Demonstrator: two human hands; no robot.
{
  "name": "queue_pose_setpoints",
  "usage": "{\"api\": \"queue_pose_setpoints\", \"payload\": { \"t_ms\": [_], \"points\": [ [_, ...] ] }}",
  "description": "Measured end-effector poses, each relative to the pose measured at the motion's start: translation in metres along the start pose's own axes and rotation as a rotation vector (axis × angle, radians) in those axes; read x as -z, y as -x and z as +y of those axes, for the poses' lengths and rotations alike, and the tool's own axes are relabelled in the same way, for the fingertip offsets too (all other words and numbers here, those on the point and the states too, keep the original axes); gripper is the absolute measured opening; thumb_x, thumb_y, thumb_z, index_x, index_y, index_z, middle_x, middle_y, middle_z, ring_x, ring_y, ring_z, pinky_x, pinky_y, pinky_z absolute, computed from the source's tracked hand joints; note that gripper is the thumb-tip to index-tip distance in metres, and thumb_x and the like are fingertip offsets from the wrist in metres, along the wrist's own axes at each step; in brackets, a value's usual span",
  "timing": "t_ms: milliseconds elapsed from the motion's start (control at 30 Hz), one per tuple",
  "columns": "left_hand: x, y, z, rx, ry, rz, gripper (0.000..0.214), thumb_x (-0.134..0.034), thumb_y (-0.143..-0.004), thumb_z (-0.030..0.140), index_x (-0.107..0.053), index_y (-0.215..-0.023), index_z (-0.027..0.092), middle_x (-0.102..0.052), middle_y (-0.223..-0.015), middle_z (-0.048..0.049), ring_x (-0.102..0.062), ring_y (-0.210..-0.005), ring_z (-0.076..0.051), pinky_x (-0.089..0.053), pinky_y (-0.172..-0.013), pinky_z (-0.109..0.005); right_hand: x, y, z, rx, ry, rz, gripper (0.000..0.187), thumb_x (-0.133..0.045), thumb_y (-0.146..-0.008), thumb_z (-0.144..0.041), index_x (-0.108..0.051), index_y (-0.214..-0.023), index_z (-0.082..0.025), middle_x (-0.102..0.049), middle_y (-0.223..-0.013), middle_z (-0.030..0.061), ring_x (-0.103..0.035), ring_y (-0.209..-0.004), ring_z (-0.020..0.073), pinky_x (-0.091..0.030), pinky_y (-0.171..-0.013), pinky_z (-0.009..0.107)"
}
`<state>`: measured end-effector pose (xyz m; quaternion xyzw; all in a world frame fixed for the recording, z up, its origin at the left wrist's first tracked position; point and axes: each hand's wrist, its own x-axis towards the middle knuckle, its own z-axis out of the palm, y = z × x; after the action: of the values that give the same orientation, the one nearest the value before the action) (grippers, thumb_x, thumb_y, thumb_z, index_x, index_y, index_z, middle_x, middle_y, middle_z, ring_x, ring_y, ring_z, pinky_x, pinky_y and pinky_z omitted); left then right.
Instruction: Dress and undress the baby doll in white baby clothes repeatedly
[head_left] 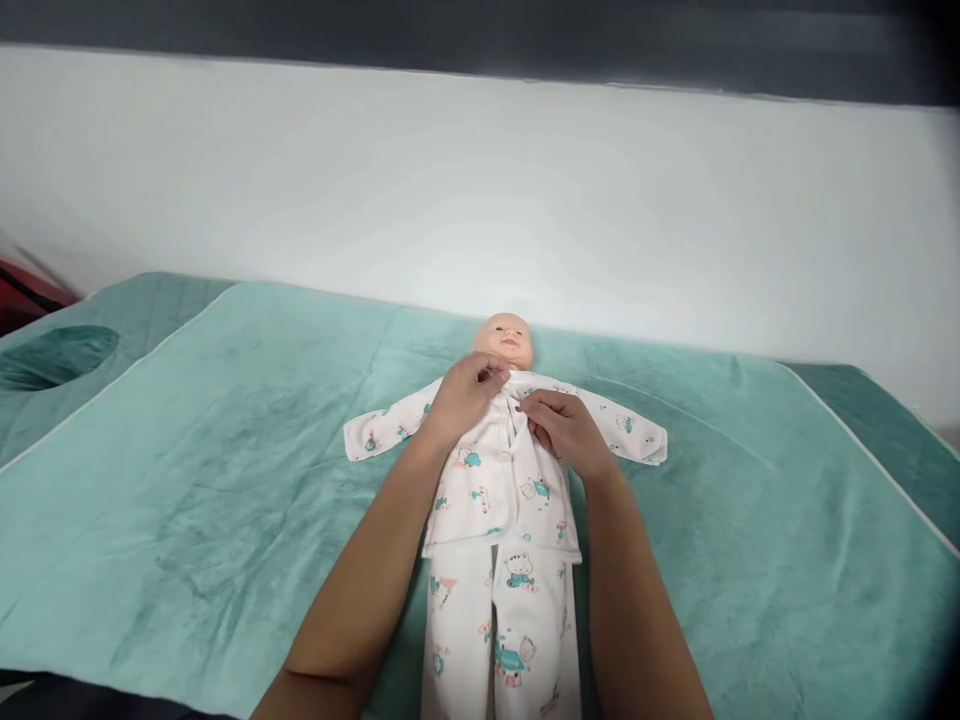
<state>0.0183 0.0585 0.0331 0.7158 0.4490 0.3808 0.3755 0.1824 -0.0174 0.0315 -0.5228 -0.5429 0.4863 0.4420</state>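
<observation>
A baby doll (504,338) lies on its back, dressed in a white printed jacket (480,480) and matching trousers (517,620). Its sleeves stretch out to both sides. At the collar, my left hand (469,392) pinches the jacket's edge just below the doll's chin. Slightly lower and to the right, my right hand (561,425) pinches the front opening between thumb and fingers. A button (505,457) shows on the front below my hands. My fingers hide part of the upper front.
A green plush cover (247,450) lies under the doll, with a round hole (60,357) at the far left. A white wall (480,190) rises behind the bed. Something red (30,290) stands at the left edge.
</observation>
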Motion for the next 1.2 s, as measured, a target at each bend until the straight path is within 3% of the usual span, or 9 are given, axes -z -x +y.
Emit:
{"api": "queue_pose_setpoints", "payload": {
  "t_ms": [100, 233, 333, 433, 533, 800, 933, 1067, 1200],
  "points": [
    [0.001, 0.001, 0.003, -0.005, 0.042, 0.001, 0.018, -0.056, -0.087, 0.029, -0.071, -0.092, 0.019, -0.071, -0.09, -0.0014, -0.061, -0.08, -0.016, -0.046, -0.079, -0.029, -0.004, -0.003, 0.004, 0.032, -0.026, 0.076, 0.028, -0.057, -0.087, -0.044, -0.059, -0.072, -0.02, -0.047, -0.054, -0.0051, -0.036, -0.043, 0.0091, -0.026, -0.044, 0.025],
    [0.0, 0.002, 0.006, -0.023, 0.073, -0.012, 0.018, -0.056, -0.088, 0.029, -0.071, -0.09, 0.019, -0.071, -0.087, -0.0011, -0.061, -0.081, -0.016, -0.046, -0.079, -0.029, -0.015, -0.01, 0.01, 0.235, 0.101, 0.41, 0.027, -0.055, -0.089, -0.039, -0.069, -0.108, -0.024, -0.064, -0.093, 0.0023, -0.051, -0.061, 0.0116, -0.042, -0.058, 0.027],
    [0.0, 0.001, 0.003, -0.006, 0.111, -0.022, 0.019, -0.056, -0.088, 0.031, -0.07, -0.09, 0.019, -0.07, -0.087, -0.0018, -0.061, -0.081, -0.016, -0.047, -0.077, -0.028, -0.018, -0.014, 0.012, 0.338, 0.264, 0.408, 0.028, -0.055, -0.09, -0.033, -0.073, -0.11, -0.025, -0.065, -0.115, 0.0056, -0.058, -0.081, 0.0153, -0.047, -0.077, 0.03],
    [0.0, 0.0, 0.0, 0.015, 0.188, -0.021, 0.022, -0.059, -0.087, 0.032, -0.07, -0.102, 0.019, -0.07, -0.091, -0.0029, -0.062, -0.084, -0.016, -0.047, -0.077, -0.028, -0.017, -0.016, 0.012, 0.332, 0.282, 0.356, 0.027, -0.056, -0.09, -0.033, -0.074, -0.108, -0.023, -0.067, -0.113, 0.0055, -0.06, -0.087, 0.0169, -0.046, -0.079, 0.03],
    [0.001, 0.0, -0.001, 0.005, 0.226, -0.043, 0.028, -0.06, -0.086, 0.03, -0.069, -0.111, 0.021, -0.07, -0.097, -0.0035, -0.062, -0.088, -0.016, -0.047, -0.079, -0.027, -0.015, -0.02, 0.013, 0.297, 0.264, 0.376, 0.025, -0.058, -0.088, -0.037, -0.074, -0.102, -0.022, -0.068, -0.109, 0.005, -0.058, -0.08, 0.0158, -0.046, -0.075, 0.029],
    [0.007, 0.0, -0.001, 0.011, 0.33, -0.129, 0.026, -0.062, -0.085, 0.031, -0.072, -0.107, 0.02, -0.069, -0.091, -0.0034, -0.056, -0.073, -0.013, -0.042, -0.065, -0.025, -0.013, -0.026, 0.016, 0.247, 0.205, 0.385, 0.022, -0.061, -0.083, -0.037, -0.072, -0.092, -0.021, -0.067, -0.099, 0.0032, -0.05, -0.07, 0.0139, -0.042, -0.07, 0.028],
    [0.01, 0.001, -0.002, -0.007, 0.287, -0.156, 0.025, -0.06, -0.087, 0.031, -0.072, -0.107, 0.021, -0.069, -0.09, -0.0025, -0.055, -0.07, -0.012, -0.041, -0.064, -0.025, -0.013, -0.025, 0.016, 0.171, 0.204, 0.4, 0.024, -0.063, -0.081, -0.04, -0.07, -0.093, -0.021, -0.063, -0.083, 0.0005, -0.046, -0.066, 0.0139, -0.039, -0.067, 0.027],
    [0.007, 0.001, 0.001, -0.044, 0.144, -0.097, 0.021, -0.057, -0.087, 0.025, -0.074, -0.098, 0.021, -0.07, -0.088, -0.002, -0.059, -0.076, -0.015, -0.045, -0.071, -0.027, -0.013, -0.025, 0.017, 0.184, 0.189, 0.395, 0.022, -0.061, -0.082, -0.039, -0.068, -0.093, -0.022, -0.056, -0.075, -0.0016, -0.044, -0.065, 0.014, -0.037, -0.064, 0.027],
    [0.005, 0.001, 0.004, -0.126, 0.031, -0.058, 0.021, -0.055, -0.086, 0.018, -0.074, -0.095, 0.021, -0.069, -0.099, -0.0036, -0.06, -0.082, -0.015, -0.046, -0.078, -0.028, -0.013, -0.025, 0.017, 0.179, 0.192, 0.398, 0.022, -0.062, -0.082, -0.039, -0.069, -0.093, -0.022, -0.056, -0.072, -0.0019, -0.045, -0.065, 0.0143, -0.037, -0.064, 0.027]
  ]
}}
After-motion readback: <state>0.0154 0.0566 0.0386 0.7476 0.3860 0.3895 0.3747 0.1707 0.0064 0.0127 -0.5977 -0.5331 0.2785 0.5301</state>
